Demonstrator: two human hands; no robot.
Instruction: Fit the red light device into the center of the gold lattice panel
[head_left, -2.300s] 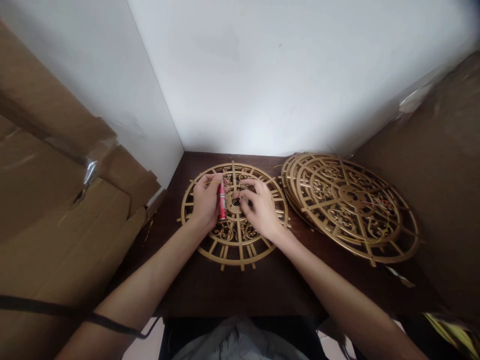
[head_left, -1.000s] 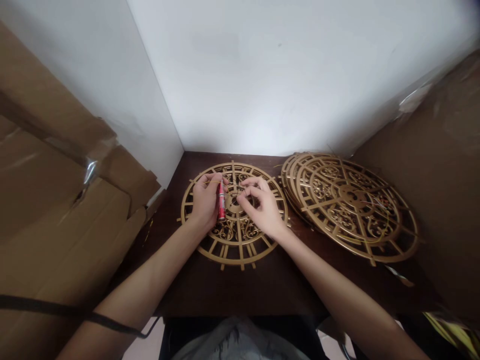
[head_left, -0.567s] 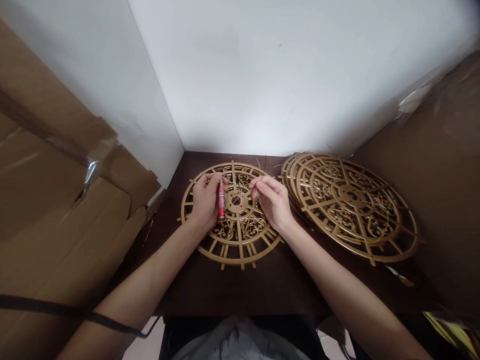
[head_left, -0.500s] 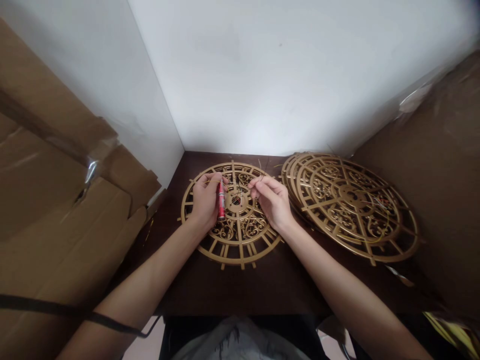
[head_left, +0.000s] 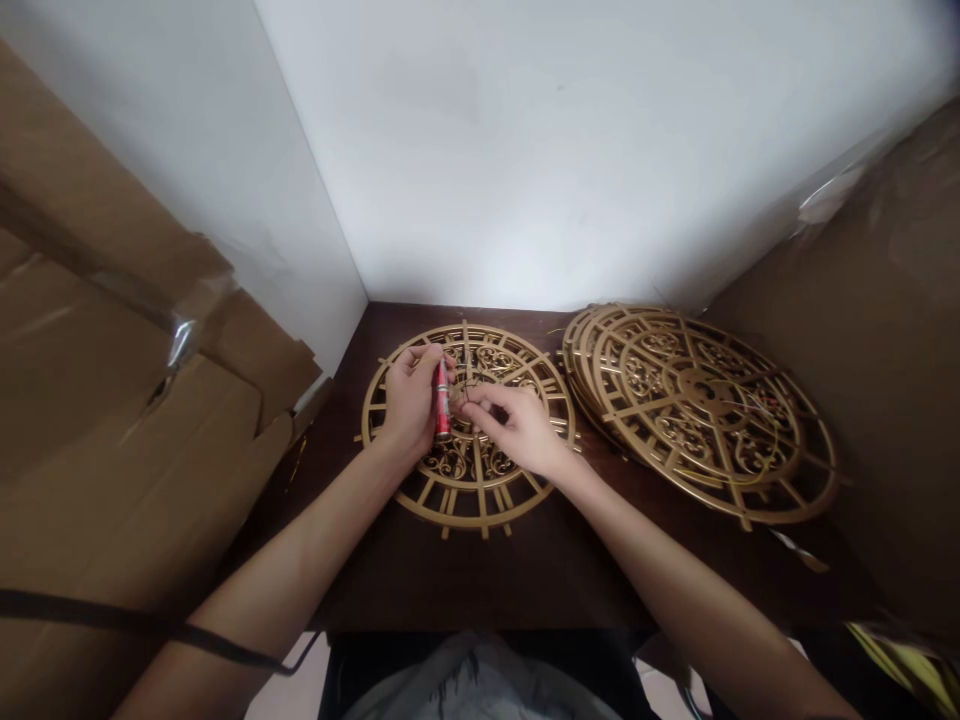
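Head view: wire handling over the gold disc (head_left: 469, 522) — left hand (head_left: 407, 408) grip closed round the red tube (head_left: 442, 405), right hand (head_left: 525, 432) closure and hold unclear — calls for steady fingertips.

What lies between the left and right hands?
The head view shows a red tube, held in the left hand, over part of the gold openwork disc; thin wire shows by the right hand.
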